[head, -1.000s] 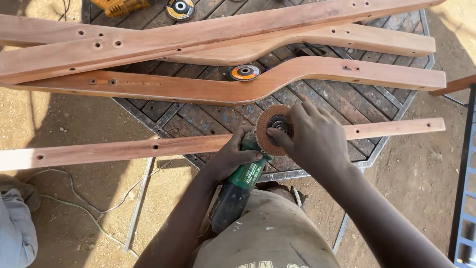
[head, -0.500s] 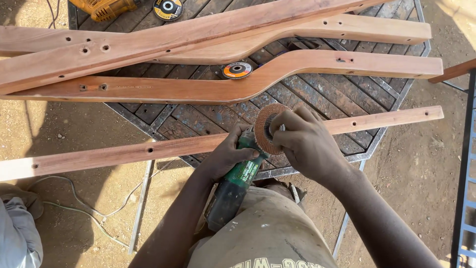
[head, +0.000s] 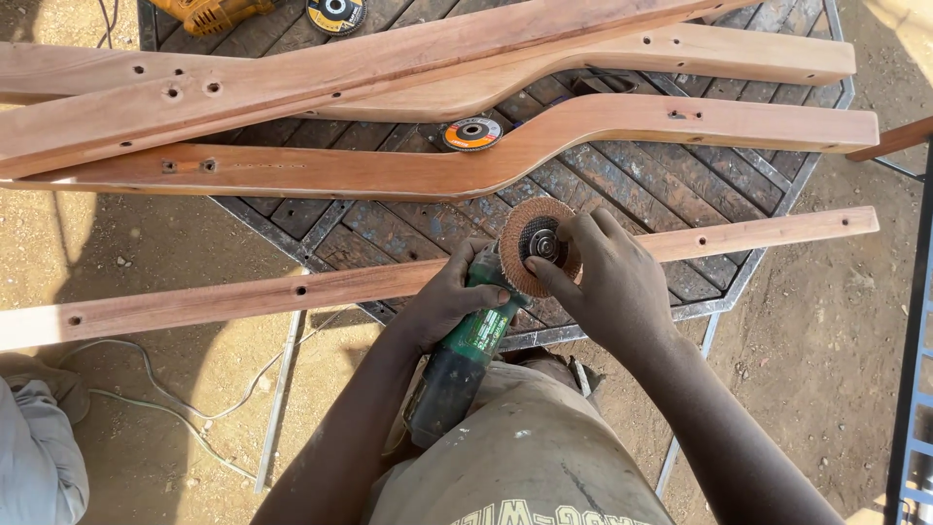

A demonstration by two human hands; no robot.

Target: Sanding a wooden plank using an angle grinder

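Observation:
My left hand (head: pixel 449 297) grips the green body of an angle grinder (head: pixel 466 355) just below its head. The grinder lies across my lap and points up toward the table. My right hand (head: pixel 607 287) rests on the brown flap sanding disc (head: pixel 525 243) at the grinder's head, fingertips at the disc's centre nut. Both hands hover over a straight wooden slat (head: pixel 292 292) that lies across the table's near edge.
Several long curved wooden pieces (head: pixel 408 175) lie across a metal-framed plank table (head: pixel 603 175). A spare orange-centred disc (head: pixel 472 133) sits between them. A yellow power tool (head: pixel 209 12) and another disc (head: pixel 335 14) are at the far edge. A white cable (head: pixel 146 374) runs over the dirt ground.
The right hand's fingers have shifted on the sanding disc, turning at its centre. The left hand keeps its grip on the grinder. The view has drifted slightly.

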